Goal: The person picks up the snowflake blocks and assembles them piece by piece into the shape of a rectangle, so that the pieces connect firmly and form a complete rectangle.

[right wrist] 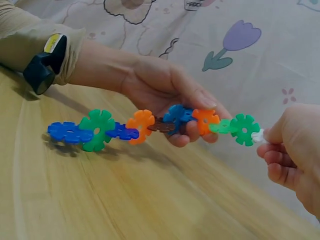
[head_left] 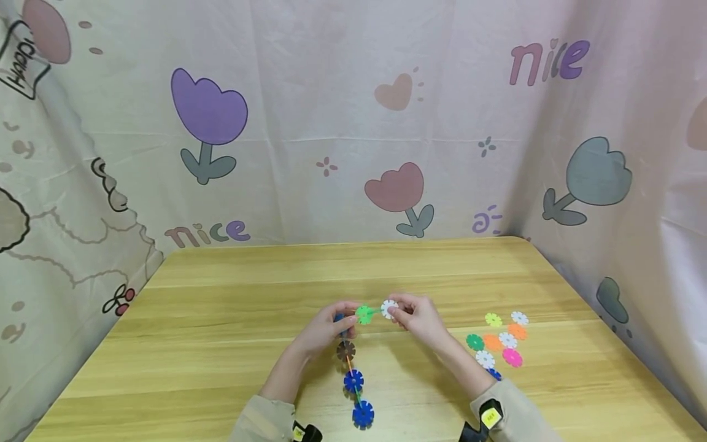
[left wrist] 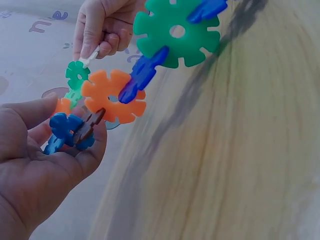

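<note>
A chain of notched plastic snowflake discs runs between my hands, its discs set at angles to one another. My left hand (head_left: pixel 326 328) grips it near the middle, with the thumb by an orange disc (right wrist: pixel 205 121) and a blue disc (right wrist: pixel 175 119) within the fingers. From there a brown disc (head_left: pixel 346 350), an orange disc (left wrist: pixel 112 97), a dark blue disc (head_left: pixel 353 381), a green disc (right wrist: pixel 97 131) and another blue disc (head_left: pixel 363 415) trail toward me. My right hand (head_left: pixel 422 319) pinches a white disc (head_left: pixel 389 309), whose edge meets the green disc (right wrist: pixel 244 130) at the far end.
Several loose snowflake discs lie on the right of the wooden table (head_left: pixel 232 294), among them a pink disc (head_left: pixel 512 358), a yellow-green disc (head_left: pixel 493 319) and a blue disc (head_left: pixel 494 374) beside the right sleeve. A printed curtain (head_left: pixel 309 92) hangs around the table's back and sides.
</note>
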`<state>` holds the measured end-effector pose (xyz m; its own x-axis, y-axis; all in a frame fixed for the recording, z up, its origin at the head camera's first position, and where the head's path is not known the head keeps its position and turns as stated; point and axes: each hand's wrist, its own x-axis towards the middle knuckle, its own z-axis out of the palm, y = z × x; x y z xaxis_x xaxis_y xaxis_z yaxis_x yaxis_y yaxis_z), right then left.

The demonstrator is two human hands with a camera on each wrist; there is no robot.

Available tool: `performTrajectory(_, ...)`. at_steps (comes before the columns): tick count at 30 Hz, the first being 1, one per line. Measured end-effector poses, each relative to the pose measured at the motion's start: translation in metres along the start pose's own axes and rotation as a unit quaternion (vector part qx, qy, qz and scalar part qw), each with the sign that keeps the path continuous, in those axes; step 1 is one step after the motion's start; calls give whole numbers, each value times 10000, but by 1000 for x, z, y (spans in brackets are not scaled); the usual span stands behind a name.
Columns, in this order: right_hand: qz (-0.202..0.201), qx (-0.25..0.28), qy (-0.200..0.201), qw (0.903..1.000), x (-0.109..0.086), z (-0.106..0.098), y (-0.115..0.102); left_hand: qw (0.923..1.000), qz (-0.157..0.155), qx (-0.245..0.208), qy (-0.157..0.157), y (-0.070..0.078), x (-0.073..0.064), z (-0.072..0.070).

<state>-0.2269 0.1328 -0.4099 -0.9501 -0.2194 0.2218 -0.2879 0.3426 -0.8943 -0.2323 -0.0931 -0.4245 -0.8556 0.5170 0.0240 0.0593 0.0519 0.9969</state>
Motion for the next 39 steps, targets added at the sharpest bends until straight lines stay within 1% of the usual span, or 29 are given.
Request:
performTrajectory(4, -71, -66, 100, 9999, -1, 2, 0, 10000, 31, 26, -87, 1, -1, 0)
performTrajectory(9, -56, -86, 34, 9999, 0, 0, -1, 9998, 71, -8, -173, 3, -1, 0)
performTrajectory(13, -125, -89, -109, 9998, -6, -2, -20, 9998, 74, -20, -173, 2, -1, 0)
performTrajectory(16, -72, -107, -199, 9997, -11, -4, -35, 9998, 83, -22, -180, 2, -1, 0)
performTrajectory(19, 33, -120, -229, 9997, -13, -5, -41, 9997, 93, -21, -217, 0, -1, 0)
performTrajectory(21, 36, -110, -249, 9996, -12, -4, -38, 9996, 111, -1, -249, 0, -1, -1)
performTrajectory(26, 58, -45, -292, 9995, -4, -2, -13, 9996, 89, 35, -282, -1, -2, -3)
performTrajectory(28, 95, -24, -321, 9994, -2, -2, -7, 9996, 77, 40, -284, -1, -2, -3)
performTrajectory(33, 112, -38, -358, 9993, -3, -4, -7, 9996, 48, 61, -286, 1, -2, -2)
performTrajectory(39, 3, -117, -371, 9992, -3, -4, -6, 9994, 26, 127, -315, 4, -1, 0)
